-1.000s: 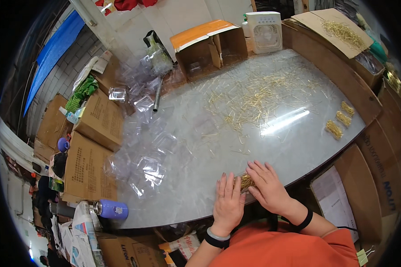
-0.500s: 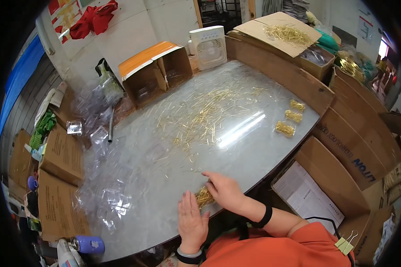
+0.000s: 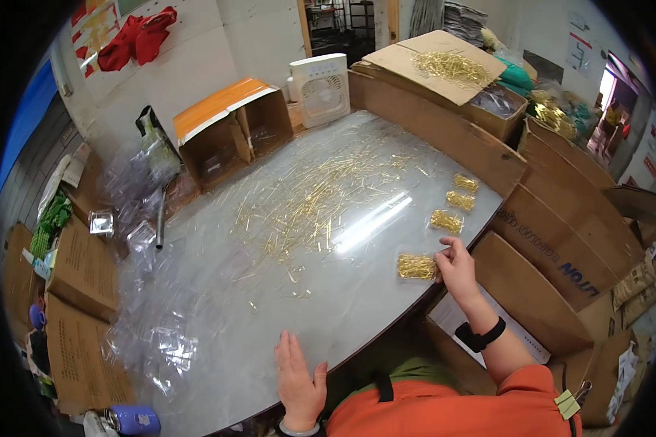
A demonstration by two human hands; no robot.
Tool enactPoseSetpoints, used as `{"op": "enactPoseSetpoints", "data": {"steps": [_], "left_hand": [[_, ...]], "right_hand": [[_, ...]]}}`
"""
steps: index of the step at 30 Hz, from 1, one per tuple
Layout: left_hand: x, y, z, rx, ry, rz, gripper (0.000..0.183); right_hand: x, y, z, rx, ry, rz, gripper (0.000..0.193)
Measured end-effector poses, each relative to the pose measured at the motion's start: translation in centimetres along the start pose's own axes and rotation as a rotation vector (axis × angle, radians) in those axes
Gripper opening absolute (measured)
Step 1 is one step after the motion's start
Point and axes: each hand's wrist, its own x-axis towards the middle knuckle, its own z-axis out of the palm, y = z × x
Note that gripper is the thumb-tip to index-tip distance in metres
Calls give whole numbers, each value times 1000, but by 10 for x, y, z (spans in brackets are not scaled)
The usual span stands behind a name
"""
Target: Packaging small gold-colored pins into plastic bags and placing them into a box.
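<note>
My right hand (image 3: 457,271) is at the table's right edge, fingers bent, with thumb and fingertips on the right end of a clear pack of gold wire pieces (image 3: 416,266). The pack lies on or just over the grey tabletop. My left hand (image 3: 299,379) rests flat near the front edge, its fingers stretched out and nothing in it. Beyond the right hand lie three similar gold packs (image 3: 445,221) in a row. Loose thin gold wire pieces (image 3: 306,200) are scattered over the middle and far part of the table (image 3: 357,298).
Empty clear plastic boxes (image 3: 171,349) pile up on the left. A purple bottle (image 3: 133,420) is at the front left. An orange-topped carton (image 3: 226,131) and a white fan (image 3: 321,91) stand at the back. Cardboard boxes (image 3: 539,284) line the right side.
My right hand has moved right and away from me with the gold pack, from beside my left hand toward the row. The left hand no longer touches the pack. The view has shifted slightly.
</note>
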Motion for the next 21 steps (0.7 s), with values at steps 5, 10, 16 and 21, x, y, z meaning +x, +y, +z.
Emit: {"op": "enactPoseSetpoints", "data": {"steps": [5, 10, 16, 21], "left_hand": [[15, 13, -14, -68, -163, 57, 67], [86, 70, -44, -117, -425, 287, 63], [208, 131, 32, -16, -639, 644, 57], [279, 153, 123, 73, -678, 695, 58]], "right_hand": [[8, -3, -2, -20, 35, -100, 27], [26, 10, -54, -415, 285, -300, 30], [35, 24, -75, -459, 256, -443, 31], [38, 28, -77, -532, 207, -541, 30]]}}
